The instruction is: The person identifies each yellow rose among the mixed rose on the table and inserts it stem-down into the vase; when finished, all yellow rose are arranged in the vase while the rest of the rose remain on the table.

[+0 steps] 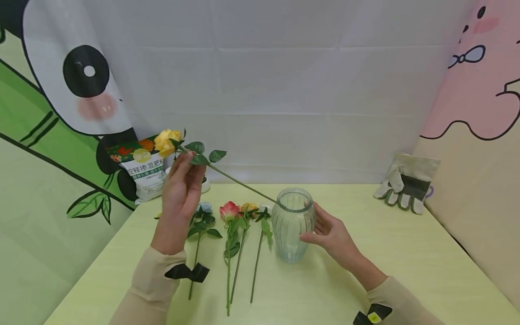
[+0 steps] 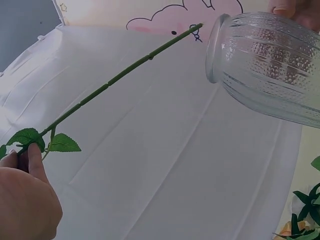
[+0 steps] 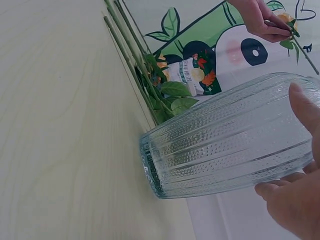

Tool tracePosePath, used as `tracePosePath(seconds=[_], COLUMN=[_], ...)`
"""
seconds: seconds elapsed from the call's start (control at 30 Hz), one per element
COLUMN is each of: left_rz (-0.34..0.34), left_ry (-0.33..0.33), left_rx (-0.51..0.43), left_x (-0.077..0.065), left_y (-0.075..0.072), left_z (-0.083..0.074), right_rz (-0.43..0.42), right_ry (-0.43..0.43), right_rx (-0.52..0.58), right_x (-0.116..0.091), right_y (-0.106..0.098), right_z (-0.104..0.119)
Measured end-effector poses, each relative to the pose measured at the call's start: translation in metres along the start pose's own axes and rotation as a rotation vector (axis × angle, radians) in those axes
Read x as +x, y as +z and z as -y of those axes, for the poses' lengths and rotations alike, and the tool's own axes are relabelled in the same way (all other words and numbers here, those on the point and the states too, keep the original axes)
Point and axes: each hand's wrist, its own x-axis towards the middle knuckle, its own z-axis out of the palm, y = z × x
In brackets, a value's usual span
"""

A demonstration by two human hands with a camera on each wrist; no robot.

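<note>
My left hand (image 1: 181, 194) pinches the stem of a yellow rose (image 1: 167, 142) just below the bloom, among its leaves. The green stem (image 2: 107, 86) slants down to the right, and its bare end comes close to the mouth of a clear ribbed glass vase (image 1: 293, 232). In the left wrist view that end is outside the rim. My right hand (image 1: 331, 234) grips the vase from its right side, thumb in front and fingers behind. Through the glass (image 3: 225, 140) the vase looks unfilled, and it stands upright over the tabletop.
Left of the vase lie several artificial flowers, among them a pink rose (image 1: 229, 211), a blue flower (image 1: 204, 208) and a white one (image 1: 266, 209). A printed fertilizer bag (image 1: 148, 174) stands at the back left. Work gloves (image 1: 406, 183) are at the back right of the table (image 1: 422, 266).
</note>
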Motion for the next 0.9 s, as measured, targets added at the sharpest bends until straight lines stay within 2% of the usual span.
tracePosePath(seconds=[0.2,0.37,0.53,0.9], left_rz=[-0.027,0.01,0.04,0.073], left_ry=[0.025,0.035,0.046,-0.009], left_rx=[0.031,0.088,0.148,0.21], left_x=[0.009,0.015,0.015,0.011], left_y=[0.011,0.016,0.015,0.015], left_z=[0.011,0.024,0.035,0.056], right_rz=[-0.005,-0.006,-0.002,0.001], right_ry=[-0.004,-0.008,-0.004,0.005], right_rx=[-0.014,-0.013,0.004,0.007], right_x=[-0.001,-0.002,-0.002,-0.001], right_y=[-0.002,-0.002,-0.001,0.0], right_z=[0.0,-0.002,-0.002,-0.002])
